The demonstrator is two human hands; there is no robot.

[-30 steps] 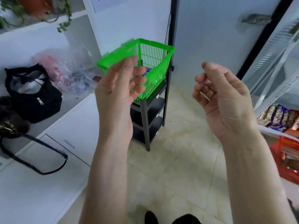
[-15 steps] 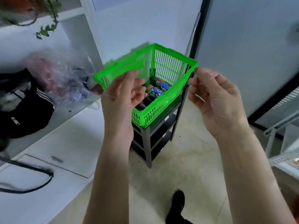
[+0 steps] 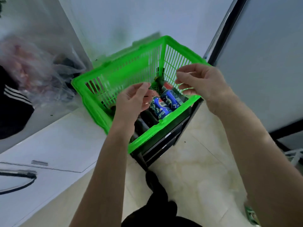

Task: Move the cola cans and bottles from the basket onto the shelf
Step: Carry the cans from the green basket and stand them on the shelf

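Note:
A bright green plastic basket (image 3: 124, 76) sits on top of a small black rack (image 3: 165, 145). Inside lie two blue Pepsi cans (image 3: 159, 108) side by side and dark cola bottles (image 3: 146, 118) beneath them; a red-labelled bottle (image 3: 167, 86) shows at the far end. My left hand (image 3: 131, 102) hovers over the basket's middle, fingers loosely curled, holding nothing. My right hand (image 3: 200, 81) hangs above the basket's right rim, fingers also loosely bent and empty. Neither hand touches a can or bottle.
A white counter (image 3: 57, 149) runs along the left with a black bag (image 3: 11, 102) and a clear plastic bag (image 3: 36, 71) on it. Beige floor tiles (image 3: 196, 169) lie below. A dark door frame (image 3: 224, 30) stands behind the basket. My dark shoe (image 3: 152, 182) is near the rack's foot.
I have stepped closer, and the basket now looks larger and nearer, its contents visible. Both hands have moved forward and down over the basket, still empty.

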